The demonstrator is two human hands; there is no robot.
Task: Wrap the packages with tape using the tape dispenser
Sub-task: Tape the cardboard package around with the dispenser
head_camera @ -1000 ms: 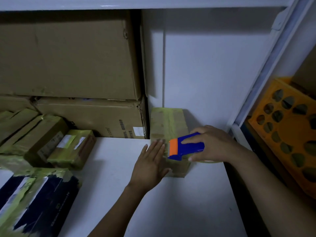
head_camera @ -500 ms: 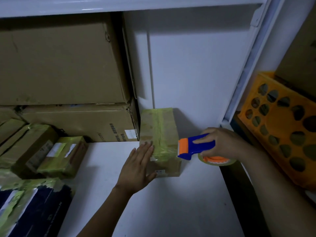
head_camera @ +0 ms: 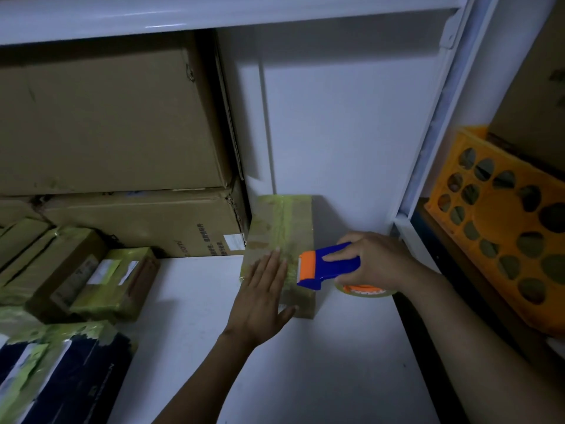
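A small brown cardboard package (head_camera: 282, 221), striped with yellowish tape, lies on the white shelf (head_camera: 305, 362) against the back wall. My left hand (head_camera: 263, 296) presses flat on its near left part, fingers straight. My right hand (head_camera: 374, 260) grips a blue and orange tape dispenser (head_camera: 325, 266). Its orange cutter end sits on the package's right side. The tape roll (head_camera: 362, 290) shows under my right hand, partly hidden.
Two large cardboard boxes (head_camera: 107, 117) are stacked at the back left. Smaller taped packages (head_camera: 101, 278) and a dark taped box (head_camera: 61, 377) lie at the left. An orange perforated crate (head_camera: 501, 221) stands right of the white shelf post (head_camera: 428, 133).
The dispenser drew off to the right of the package, then came back onto its right side. My left hand stayed flat on the package. The camera tilted slightly.
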